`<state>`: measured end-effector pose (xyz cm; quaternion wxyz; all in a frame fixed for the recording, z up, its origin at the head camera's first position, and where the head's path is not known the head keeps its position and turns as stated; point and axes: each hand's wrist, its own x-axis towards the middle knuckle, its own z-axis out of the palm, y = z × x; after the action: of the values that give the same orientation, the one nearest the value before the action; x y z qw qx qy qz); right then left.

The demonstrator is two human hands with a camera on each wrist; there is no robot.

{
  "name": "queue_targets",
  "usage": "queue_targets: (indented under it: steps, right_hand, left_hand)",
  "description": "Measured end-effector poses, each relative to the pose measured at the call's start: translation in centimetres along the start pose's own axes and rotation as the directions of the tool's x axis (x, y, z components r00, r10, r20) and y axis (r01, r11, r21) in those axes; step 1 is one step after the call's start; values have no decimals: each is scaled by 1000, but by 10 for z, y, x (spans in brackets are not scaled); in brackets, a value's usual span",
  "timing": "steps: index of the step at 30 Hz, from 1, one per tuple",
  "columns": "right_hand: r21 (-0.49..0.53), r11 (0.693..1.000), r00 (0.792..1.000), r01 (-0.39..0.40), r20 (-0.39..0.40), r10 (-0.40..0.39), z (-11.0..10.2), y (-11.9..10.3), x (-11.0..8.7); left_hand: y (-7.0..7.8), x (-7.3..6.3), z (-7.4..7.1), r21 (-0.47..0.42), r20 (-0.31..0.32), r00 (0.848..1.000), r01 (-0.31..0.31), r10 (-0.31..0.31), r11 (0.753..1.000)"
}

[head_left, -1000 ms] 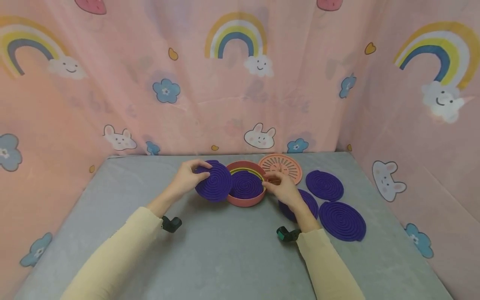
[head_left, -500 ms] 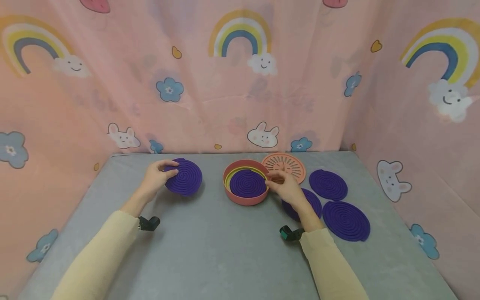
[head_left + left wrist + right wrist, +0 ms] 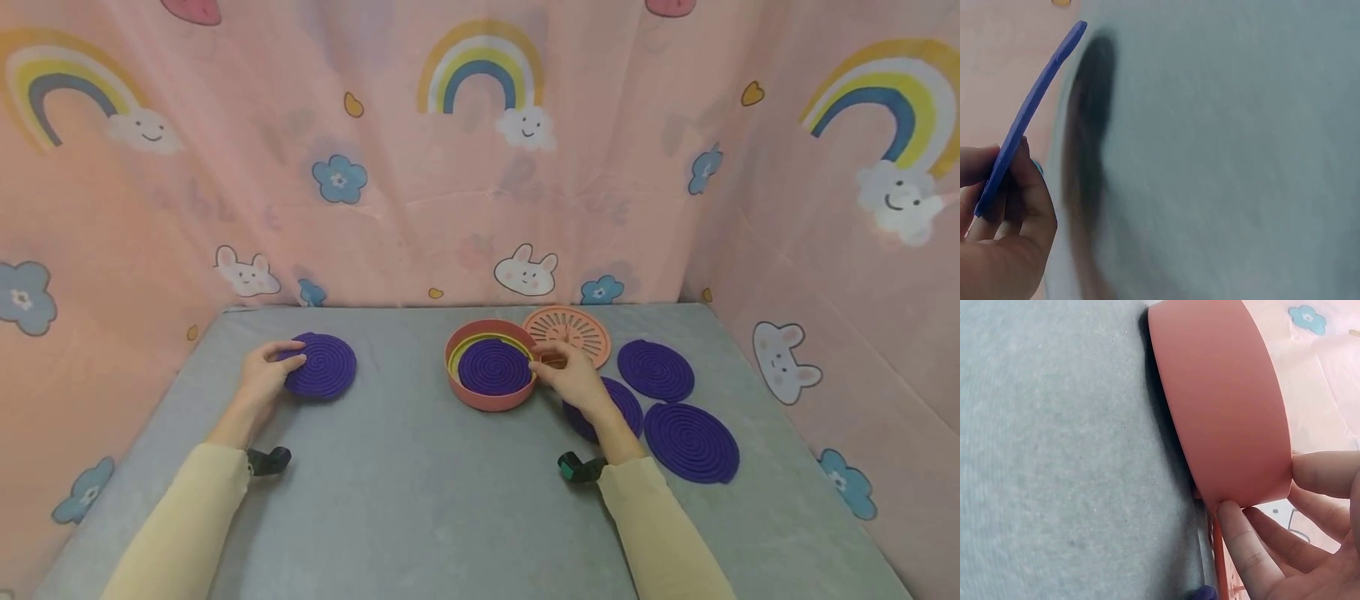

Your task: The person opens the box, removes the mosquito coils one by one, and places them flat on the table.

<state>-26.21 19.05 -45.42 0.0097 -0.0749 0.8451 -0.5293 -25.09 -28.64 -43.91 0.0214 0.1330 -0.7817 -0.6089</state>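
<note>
My left hand [image 3: 259, 373] pinches a dark purple mosquito coil [image 3: 324, 367] by its edge, at the left of the table in the head view. The left wrist view has this coil edge-on between thumb and fingers, above its shadow on the cloth. In the middle stands a round pink mosquito coil box [image 3: 491, 403] with a yellow inner ring; another purple coil [image 3: 493, 367] lies inside. My right hand [image 3: 576, 385] holds the box's right side. In the right wrist view, the thumb touches the box's [image 3: 1229, 400] rim and a finger presses its wall.
A slotted orange-pink lid [image 3: 573, 325] lies behind the box's right side. Three purple coils rest on the right: one partly under my right wrist, a far one [image 3: 656, 370] and a near one [image 3: 692, 442]. Pink printed curtains [image 3: 420, 217] border the grey table [image 3: 450, 517].
My left hand has carried its coil leftward, away from the box, and the coil is now lower. My right hand has stayed at the box's right side.
</note>
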Motion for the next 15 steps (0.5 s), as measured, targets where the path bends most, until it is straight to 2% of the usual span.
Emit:
queue_targets:
  steps: [3,8,12,15]
  right_hand:
    - [-1,1000,1000,-3,-3,3,1,0,0]
    - [-9,1000,1000,-19,-3,19,2,-1,-1]
    - [-6,1000,1000,-17,-3,17,2,-1,0]
    - [-8,1000,1000,-16,-4,16,2,-2,0]
  left_hand:
    - [-9,0,-9,4,-22,999,28,-27,1000]
    - [-18,-1,-20,74,0,999,41,-41,996]
    - [-21,-1,-22,175,2,1000,0,-1,985]
    - [-21,-1,-23,258,-19,999,-37,44,965]
